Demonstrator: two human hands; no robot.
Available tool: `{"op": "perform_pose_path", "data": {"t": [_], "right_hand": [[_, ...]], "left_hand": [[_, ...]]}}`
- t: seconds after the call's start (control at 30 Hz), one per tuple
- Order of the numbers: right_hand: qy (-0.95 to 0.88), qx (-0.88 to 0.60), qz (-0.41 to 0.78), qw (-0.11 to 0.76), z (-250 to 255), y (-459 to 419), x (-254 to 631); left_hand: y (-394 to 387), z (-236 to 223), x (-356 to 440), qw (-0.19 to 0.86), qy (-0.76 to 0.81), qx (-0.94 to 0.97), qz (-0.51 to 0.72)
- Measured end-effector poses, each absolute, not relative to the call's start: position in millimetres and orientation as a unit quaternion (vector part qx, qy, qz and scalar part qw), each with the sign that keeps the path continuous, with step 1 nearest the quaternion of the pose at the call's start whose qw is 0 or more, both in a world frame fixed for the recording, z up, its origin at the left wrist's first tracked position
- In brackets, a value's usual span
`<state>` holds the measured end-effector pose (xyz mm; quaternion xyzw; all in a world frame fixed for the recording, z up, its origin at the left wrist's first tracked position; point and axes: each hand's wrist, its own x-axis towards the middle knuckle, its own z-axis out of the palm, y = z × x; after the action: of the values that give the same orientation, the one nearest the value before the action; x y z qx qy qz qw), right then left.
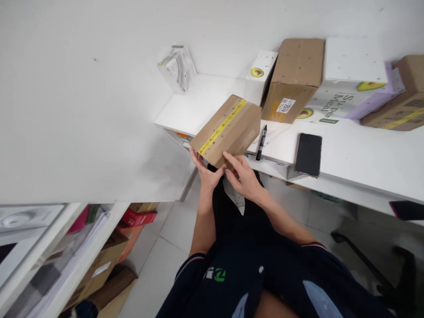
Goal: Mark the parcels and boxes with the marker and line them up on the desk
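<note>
A brown cardboard box [228, 128] with yellow printed tape along its top tilts toward me at the front of the white desk. My left hand [208, 174] grips it by the near left corner, fingers along its left end and thumb on the near side. My right hand [243, 176] touches the near face with an outstretched forefinger; its thumb is apart, close to my left thumb. The box's underside is hidden. Just right of it lies a black marker pen [261, 142] at the desk's front edge.
On the white desk [351, 154] lies a black phone [308, 154]. Behind stand a larger carton [294, 84], white avocado-print boxes [354, 62] and another carton [397, 97]. A clear-wrapped packet [179, 70] leans against the wall. Shelves with cartons [99, 265] are at lower left.
</note>
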<state>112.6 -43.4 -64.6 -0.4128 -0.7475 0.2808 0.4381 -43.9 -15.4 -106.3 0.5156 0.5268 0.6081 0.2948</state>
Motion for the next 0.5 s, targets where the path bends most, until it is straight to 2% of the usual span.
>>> {"op": "perform_pose_path", "data": {"t": [0.07, 0.13, 0.33, 0.5], "right_hand": [[-0.727, -0.427, 0.295, 0.449, -68, -43, 117], [-0.707, -0.444, 0.308, 0.457, -72, -43, 122], [-0.639, -0.506, 0.306, 0.492, -77, -42, 138], [-0.619, -0.541, 0.277, 0.497, -76, -37, 149]], "left_hand": [[-11, -107, -47, 0.264, 0.504, 0.503, 0.651], [-8, -108, -51, 0.278, 0.507, 0.456, 0.677], [-9, -105, -58, 0.415, 0.516, 0.323, 0.676], [-11, -100, -53, 0.536, 0.505, 0.259, 0.625]]}}
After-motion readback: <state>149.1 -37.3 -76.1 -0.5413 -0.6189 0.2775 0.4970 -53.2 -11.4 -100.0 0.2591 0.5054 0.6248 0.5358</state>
